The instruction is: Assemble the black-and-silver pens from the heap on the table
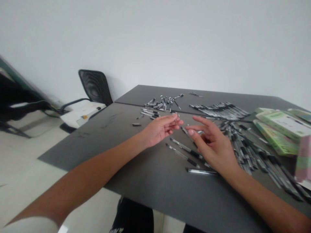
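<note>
My left hand (161,129) is over the middle of the table, palm turned to the right. Its thumb lies against the index finger in a pinch, the other fingers loosely bent; whatever is between the tips is too small to make out. Facing it, my right hand (215,140) has its fingers apart, and no object shows in its grasp. A pen (186,132) lies close to the right thumb. Below the hands are a clear pen with a black grip (182,155), another pen (187,148) and a capped pen (201,171).
Small black and clear pen parts (164,103) are heaped behind my left hand. A row of pens (220,111) lies at the back right, with a loose pile of pens (245,149) nearer. Green boxes (279,142) and a pink box (303,158) stand right. A chair (94,85) is left.
</note>
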The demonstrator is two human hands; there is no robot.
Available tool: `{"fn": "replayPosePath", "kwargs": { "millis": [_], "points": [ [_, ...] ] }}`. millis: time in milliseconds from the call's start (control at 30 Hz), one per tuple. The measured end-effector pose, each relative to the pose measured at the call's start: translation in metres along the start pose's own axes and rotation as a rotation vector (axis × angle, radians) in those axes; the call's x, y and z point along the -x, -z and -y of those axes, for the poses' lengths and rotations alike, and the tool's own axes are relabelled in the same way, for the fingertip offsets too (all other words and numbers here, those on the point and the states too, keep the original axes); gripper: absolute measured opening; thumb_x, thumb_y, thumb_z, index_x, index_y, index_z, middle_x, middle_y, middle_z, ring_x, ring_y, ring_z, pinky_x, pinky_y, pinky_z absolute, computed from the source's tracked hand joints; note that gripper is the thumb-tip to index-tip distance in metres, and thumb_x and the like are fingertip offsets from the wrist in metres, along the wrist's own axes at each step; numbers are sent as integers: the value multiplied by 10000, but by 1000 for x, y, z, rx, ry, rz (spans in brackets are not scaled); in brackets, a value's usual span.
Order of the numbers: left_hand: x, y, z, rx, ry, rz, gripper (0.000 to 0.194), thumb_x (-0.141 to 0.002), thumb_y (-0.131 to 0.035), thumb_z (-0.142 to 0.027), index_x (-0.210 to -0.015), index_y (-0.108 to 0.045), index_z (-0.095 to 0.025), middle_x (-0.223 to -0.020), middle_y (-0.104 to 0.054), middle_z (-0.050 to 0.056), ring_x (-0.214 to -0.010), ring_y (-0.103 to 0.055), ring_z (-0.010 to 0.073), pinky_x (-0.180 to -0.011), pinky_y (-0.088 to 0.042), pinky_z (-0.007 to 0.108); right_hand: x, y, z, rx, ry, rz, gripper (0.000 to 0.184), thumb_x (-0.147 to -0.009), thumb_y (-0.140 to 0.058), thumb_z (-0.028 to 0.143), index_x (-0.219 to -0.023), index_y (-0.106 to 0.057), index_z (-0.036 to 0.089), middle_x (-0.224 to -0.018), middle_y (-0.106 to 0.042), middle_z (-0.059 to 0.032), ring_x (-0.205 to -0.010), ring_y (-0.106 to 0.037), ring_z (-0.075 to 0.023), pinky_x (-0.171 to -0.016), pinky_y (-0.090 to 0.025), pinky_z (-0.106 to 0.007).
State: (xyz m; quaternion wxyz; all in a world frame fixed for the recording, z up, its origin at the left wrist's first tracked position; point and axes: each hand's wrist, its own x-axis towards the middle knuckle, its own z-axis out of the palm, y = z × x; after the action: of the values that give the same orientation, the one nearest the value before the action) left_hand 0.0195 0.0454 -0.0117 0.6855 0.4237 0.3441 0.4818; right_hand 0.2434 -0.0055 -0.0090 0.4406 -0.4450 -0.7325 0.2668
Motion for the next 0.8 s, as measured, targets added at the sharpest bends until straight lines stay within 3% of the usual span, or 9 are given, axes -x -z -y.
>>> {"fn": "replayPosePath", "kwargs": {
  "millis": [33,133,300,400,467,533,800],
  "points": [
    [-6,8,-1,-109,-67,-55,319,-923,-812,-464,-1056,-774,-176,-1151,-821,100,-829,-740,108,-687,-508,212,0,1,0,46,26,5,564,-1019,-669,525,-1523,-543,308,-1190,-807,-58,-539,-549,-120,-521,-501,-300],
    [-23,41,-13,-486,-289,-398,370,-919,-794,-512,-991,-761,-150,-1051,-821,115,-746,-728,118,-628,-481,226,1,1,1,153,95,-3,550,-1019,-668,519,-1504,-574,276,-1004,-819,-36,-505,-534,-121,-520,-477,-299],
    [-30,116,-51,-750,-438,-805,313,-981,-738,-457,-1049,-722,-152,-1034,-803,91,-840,-746,143,-735,-528,238,2,0,-3,199,138,45,553,-1022,-652,533,-1492,-584,249,-881,-799,-19,-517,-591,-137,-529,-496,-287],
    [-23,159,-68,-946,-416,-982,288,-1008,-716,-416,-1103,-730,-144,-1052,-781,84,-950,-750,202,-867,-589,327,2,-1,-7,193,156,78,546,-1027,-642,531,-1490,-580,248,-864,-791,-7,-567,-659,-144,-535,-522,-261],
    [-18,182,-72,-1083,-350,-1007,326,-1031,-699,-388,-1255,-693,-151,-1237,-727,103,-1063,-725,236,-930,-626,445,2,-1,-9,178,166,96,532,-1037,-630,520,-1494,-570,254,-864,-787,4,-615,-705,-143,-546,-537,-240],
    [-16,202,-73,-1216,-285,-997,366,-1043,-684,-380,-1349,-661,-181,-1364,-676,123,-1151,-701,259,-975,-623,478,3,-1,-10,177,178,111,518,-1046,-621,507,-1499,-560,263,-858,-782,17,-640,-726,-136,-559,-550,-221],
    [-25,243,-73,-1633,-110,-964,373,-1043,-682,-379,-1363,-656,-189,-1388,-665,126,-1173,-694,264,-988,-619,482,5,-1,-12,246,257,129,473,-1047,-626,490,-1472,-582,288,-791,-748,53,-528,-662,-108,-507,-535,-195]
  ]
}}
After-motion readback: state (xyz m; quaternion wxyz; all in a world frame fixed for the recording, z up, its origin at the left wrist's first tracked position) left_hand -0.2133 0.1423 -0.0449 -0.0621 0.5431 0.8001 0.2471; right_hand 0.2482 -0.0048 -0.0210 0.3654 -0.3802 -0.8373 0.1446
